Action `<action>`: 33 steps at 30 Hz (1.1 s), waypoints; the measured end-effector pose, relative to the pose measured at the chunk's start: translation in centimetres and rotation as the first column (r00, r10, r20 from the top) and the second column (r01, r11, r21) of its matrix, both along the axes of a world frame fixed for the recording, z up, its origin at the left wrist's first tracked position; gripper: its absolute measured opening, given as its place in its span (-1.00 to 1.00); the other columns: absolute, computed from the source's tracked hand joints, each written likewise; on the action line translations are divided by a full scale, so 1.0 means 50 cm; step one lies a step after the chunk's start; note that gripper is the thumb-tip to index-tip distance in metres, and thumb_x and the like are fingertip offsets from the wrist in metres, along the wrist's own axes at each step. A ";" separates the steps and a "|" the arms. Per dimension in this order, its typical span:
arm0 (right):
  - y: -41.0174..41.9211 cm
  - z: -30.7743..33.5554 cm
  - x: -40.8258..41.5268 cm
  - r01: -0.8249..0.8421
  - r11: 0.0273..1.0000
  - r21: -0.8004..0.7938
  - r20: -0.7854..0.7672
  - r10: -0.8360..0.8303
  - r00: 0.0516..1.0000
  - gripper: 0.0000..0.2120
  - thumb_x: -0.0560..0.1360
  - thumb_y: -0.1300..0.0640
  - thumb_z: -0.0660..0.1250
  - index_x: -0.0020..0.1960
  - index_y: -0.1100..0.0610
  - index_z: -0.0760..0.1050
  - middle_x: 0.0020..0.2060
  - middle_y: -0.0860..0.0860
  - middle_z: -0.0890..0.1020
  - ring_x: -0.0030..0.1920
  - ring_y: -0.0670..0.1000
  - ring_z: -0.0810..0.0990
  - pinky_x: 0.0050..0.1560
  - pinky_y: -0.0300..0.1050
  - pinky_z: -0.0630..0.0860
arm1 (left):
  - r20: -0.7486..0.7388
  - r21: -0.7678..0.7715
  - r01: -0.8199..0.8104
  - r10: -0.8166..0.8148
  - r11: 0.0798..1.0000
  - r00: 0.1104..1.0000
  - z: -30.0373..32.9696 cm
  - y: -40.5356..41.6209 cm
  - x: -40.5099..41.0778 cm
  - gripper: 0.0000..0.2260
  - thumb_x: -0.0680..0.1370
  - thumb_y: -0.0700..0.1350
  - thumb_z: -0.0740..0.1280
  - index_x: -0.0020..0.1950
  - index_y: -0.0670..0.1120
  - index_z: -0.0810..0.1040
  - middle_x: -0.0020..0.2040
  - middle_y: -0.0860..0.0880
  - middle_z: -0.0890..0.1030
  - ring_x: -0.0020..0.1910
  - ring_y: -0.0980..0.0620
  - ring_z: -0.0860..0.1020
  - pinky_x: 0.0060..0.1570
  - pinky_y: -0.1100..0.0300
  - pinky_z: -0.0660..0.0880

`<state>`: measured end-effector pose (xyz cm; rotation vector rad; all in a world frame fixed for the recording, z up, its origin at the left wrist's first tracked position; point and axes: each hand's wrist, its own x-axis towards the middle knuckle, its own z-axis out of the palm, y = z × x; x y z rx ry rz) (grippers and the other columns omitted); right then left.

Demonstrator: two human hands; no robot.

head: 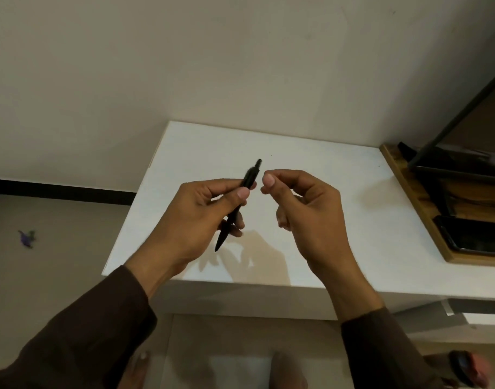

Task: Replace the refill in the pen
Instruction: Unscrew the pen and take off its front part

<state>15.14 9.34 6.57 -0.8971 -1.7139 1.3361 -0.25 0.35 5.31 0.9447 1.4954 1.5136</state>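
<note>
I have the black pen (240, 199) pinched in my left hand (201, 217) above the white table (339, 197), clicker end raised so my right hand (305, 209), fingers curled and seemingly empty just beside it, can work there

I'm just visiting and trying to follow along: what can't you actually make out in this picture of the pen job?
Head view only:
- Right hand: fingers curled, thumb to fingertip; whether it pinches something small is too small to tell.
- Pen: its middle is hidden by the left hand; its upper end is motion-blurred.
- No spare refill shows anywhere.
- Dark items on the wooden tray: cut off by the right edge.
- Purple thing on the floor: too small to identify.
</note>
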 end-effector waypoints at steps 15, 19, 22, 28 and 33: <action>0.008 -0.004 -0.004 0.017 0.996 -0.086 -0.036 -0.020 0.999 -0.88 0.60 0.10 0.41 -0.02 0.13 0.67 -0.21 0.02 0.73 -0.34 0.02 0.60 -0.32 -0.11 0.53 | -0.317 0.002 -0.033 0.032 0.999 0.948 0.003 -0.002 0.004 -0.88 0.59 -0.09 0.40 0.03 0.01 0.74 -0.35 0.24 0.65 -0.40 0.21 0.54 -0.29 0.40 0.50; 0.007 -0.004 -0.005 0.015 0.997 -0.079 -0.047 -0.019 0.999 -0.90 0.61 0.15 0.39 -0.02 0.16 0.65 -0.22 -0.01 0.73 -0.34 -0.01 0.61 -0.33 -0.12 0.54 | -0.315 0.009 -0.042 0.042 0.999 0.948 0.002 -0.003 0.008 -0.87 0.60 -0.09 0.39 0.04 0.00 0.74 -0.33 0.22 0.66 -0.38 0.20 0.53 -0.29 0.41 0.48; 0.007 -0.005 -0.007 0.020 0.998 -0.063 -0.058 -0.023 0.998 -0.90 0.62 0.18 0.37 -0.02 0.17 0.64 -0.24 -0.01 0.72 -0.34 -0.01 0.61 -0.33 -0.13 0.55 | -0.311 0.019 -0.044 0.047 0.999 0.949 0.001 -0.002 0.011 -0.87 0.60 -0.11 0.38 0.05 0.01 0.73 -0.34 0.23 0.65 -0.38 0.21 0.53 -0.30 0.41 0.48; 0.008 -0.001 -0.007 0.010 0.997 -0.073 -0.098 -0.017 0.995 -0.88 0.65 0.22 0.32 0.00 0.24 0.60 -0.14 0.13 0.74 -0.30 0.01 0.64 -0.33 -0.08 0.57 | -0.297 0.033 -0.034 0.042 0.999 0.954 -0.002 0.000 0.016 -0.86 0.61 -0.12 0.37 0.04 0.01 0.73 -0.38 0.23 0.62 -0.40 0.21 0.49 -0.29 0.39 0.48; 0.015 0.010 0.003 0.021 0.987 -0.162 -0.162 -0.048 0.986 -0.88 0.67 0.18 0.30 0.04 0.22 0.55 -0.19 0.04 0.77 -0.33 0.04 0.63 -0.39 -0.06 0.57 | -0.258 0.031 -0.033 0.040 0.999 0.965 0.000 0.002 0.020 -0.86 0.62 -0.13 0.36 -0.01 0.00 0.73 -0.39 0.21 0.62 -0.40 0.21 0.49 -0.31 0.40 0.46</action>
